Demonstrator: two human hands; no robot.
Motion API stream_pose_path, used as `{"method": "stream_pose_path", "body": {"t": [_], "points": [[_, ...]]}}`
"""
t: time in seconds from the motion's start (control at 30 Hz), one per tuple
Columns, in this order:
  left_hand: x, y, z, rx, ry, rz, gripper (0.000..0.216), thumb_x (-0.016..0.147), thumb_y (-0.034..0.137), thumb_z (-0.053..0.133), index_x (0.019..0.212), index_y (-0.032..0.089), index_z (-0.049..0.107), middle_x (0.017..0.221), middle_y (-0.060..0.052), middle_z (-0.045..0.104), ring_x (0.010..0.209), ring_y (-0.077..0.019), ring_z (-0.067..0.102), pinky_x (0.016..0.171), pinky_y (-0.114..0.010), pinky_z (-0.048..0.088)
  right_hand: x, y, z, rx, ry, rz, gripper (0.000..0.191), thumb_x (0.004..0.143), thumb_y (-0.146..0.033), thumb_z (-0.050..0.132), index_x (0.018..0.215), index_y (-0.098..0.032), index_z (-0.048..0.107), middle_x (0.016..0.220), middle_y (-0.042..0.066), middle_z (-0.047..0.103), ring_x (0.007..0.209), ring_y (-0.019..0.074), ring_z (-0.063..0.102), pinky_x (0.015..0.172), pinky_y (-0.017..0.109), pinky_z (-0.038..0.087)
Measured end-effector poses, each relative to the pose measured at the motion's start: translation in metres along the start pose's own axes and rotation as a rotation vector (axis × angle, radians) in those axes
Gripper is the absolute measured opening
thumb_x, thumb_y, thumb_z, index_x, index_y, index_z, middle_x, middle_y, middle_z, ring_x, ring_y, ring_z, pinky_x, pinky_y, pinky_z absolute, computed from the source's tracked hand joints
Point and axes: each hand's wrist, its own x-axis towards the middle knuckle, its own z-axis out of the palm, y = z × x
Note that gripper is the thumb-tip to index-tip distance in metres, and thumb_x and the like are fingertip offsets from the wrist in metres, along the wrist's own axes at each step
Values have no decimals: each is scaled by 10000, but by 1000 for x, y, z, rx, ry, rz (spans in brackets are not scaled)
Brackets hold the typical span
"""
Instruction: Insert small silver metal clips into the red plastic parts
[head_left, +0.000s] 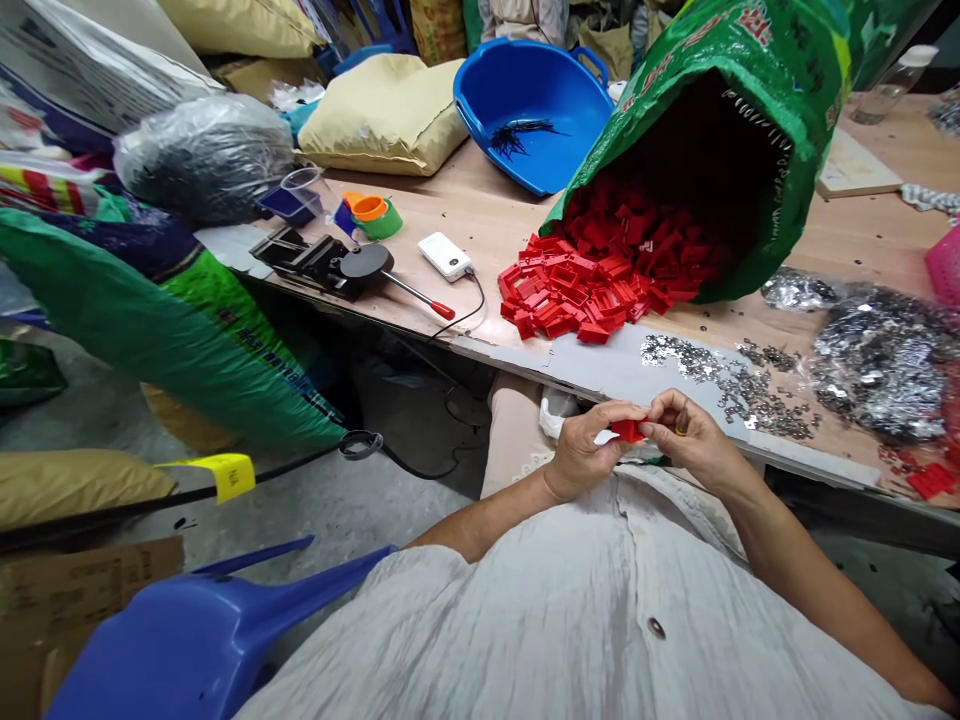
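My left hand and my right hand meet just below the table's front edge, over my lap. Both pinch one small red plastic part between their fingertips. Whether a tiny metal piece is also in the right fingers cannot be made out. On the table beyond, a heap of the same red plastic parts spills from a tipped green sack. Small silver metal pieces lie scattered on the table right in front of my hands.
A blue basin with dark bits stands at the back. A white power bank, a black hand press with a red-tipped lever and cups sit left. Bags of metal pieces lie right. A blue chair and sacks crowd the floor.
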Motion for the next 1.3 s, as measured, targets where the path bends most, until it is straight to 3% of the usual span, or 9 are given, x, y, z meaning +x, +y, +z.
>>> {"method": "stream_pose_path", "body": {"t": [0.3,0.63,0.87,0.97,1.1,1.13,1.3], "points": [[-1,-13,3,-39,-20,-84,316,718,164,780,1021,240,737,1087,-50,728,1090,-221,643,1060,-376,442,-3,22,-10,106,-99,128,457,774,-530,723,999,-240,450,769,-36,572,520,72,357,471,214,256],[-1,-20,-4,2,-64,-36,301,766,226,769,1059,204,704,1099,-81,721,1048,-211,670,959,-336,508,-6,24,-10,240,-176,207,426,780,-490,741,1022,-247,487,669,-72,479,507,70,312,452,210,208],[5,-25,-8,-288,-90,-174,328,707,227,826,996,180,678,1055,-73,733,991,-191,682,921,-310,513,-6,27,-5,322,-216,230,517,712,-558,769,1006,-247,480,665,-72,479,490,64,302,468,209,223],[12,-32,-9,-442,-7,-220,356,694,209,836,994,186,646,1045,-55,737,971,-181,690,906,-308,519,2,23,-19,3,-146,140,473,768,-573,701,1062,-248,522,781,-14,614,540,103,443,517,240,342],[20,-39,-11,-512,84,-200,370,707,181,820,1024,197,629,1094,-48,726,976,-182,694,918,-333,525,24,15,-55,-786,314,-82,198,876,-392,594,983,-229,627,987,62,689,766,196,588,734,345,439],[22,-40,-12,-505,89,-191,373,707,177,819,1030,197,633,1103,-49,723,981,-181,692,923,-335,525,30,14,-63,-925,371,-109,167,890,-351,568,973,-224,637,992,67,691,820,217,601,770,360,439],[25,-41,-13,-440,95,-151,355,723,160,802,1047,213,667,1111,-42,720,989,-163,678,919,-308,527,53,15,-80,-1253,402,-114,164,915,-287,518,958,-212,658,1004,83,694,876,242,625,748,352,440]]}}
